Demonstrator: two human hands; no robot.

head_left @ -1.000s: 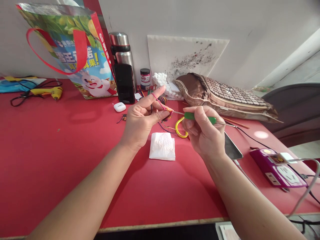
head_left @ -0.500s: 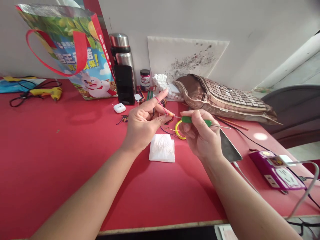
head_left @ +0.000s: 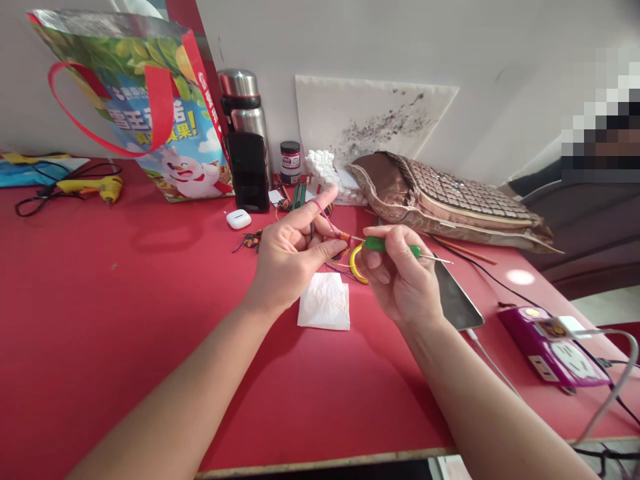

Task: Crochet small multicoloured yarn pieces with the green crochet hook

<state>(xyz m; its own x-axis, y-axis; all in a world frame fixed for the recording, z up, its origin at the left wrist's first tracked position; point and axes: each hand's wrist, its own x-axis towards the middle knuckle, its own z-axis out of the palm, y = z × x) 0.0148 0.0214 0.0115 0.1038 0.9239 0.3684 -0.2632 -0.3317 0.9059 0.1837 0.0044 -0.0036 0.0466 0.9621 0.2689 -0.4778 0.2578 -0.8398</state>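
Note:
My left hand [head_left: 295, 250] pinches a small multicoloured crochet piece [head_left: 345, 245] between thumb and fingers. A pink yarn strand [head_left: 324, 215] runs from the piece over my raised index finger. In my right hand [head_left: 403, 277] is a crochet hook [head_left: 376, 244] with a green handle, gripped near its middle. The hook's thin metal end meets the piece; its other metal end sticks out to the right. A yellow ring [head_left: 357, 265] shows partly behind my right fingers. Below the hands lies a folded white tissue [head_left: 325, 303] on the red table [head_left: 150, 333].
Behind stand a printed bag [head_left: 170, 133], a steel flask [head_left: 247, 100], an upright phone [head_left: 249, 172] and a small jar [head_left: 290, 160]. A white earbud case [head_left: 239, 219] sits left. At right are a brown bag [head_left: 450, 193], a tablet [head_left: 457, 297], a purple power strip [head_left: 555, 350] and a partly visible person [head_left: 555, 220].
A person has come into view at the far right. My hands stay close together, with the hook and piece shifted only slightly. The view has tilted a little.

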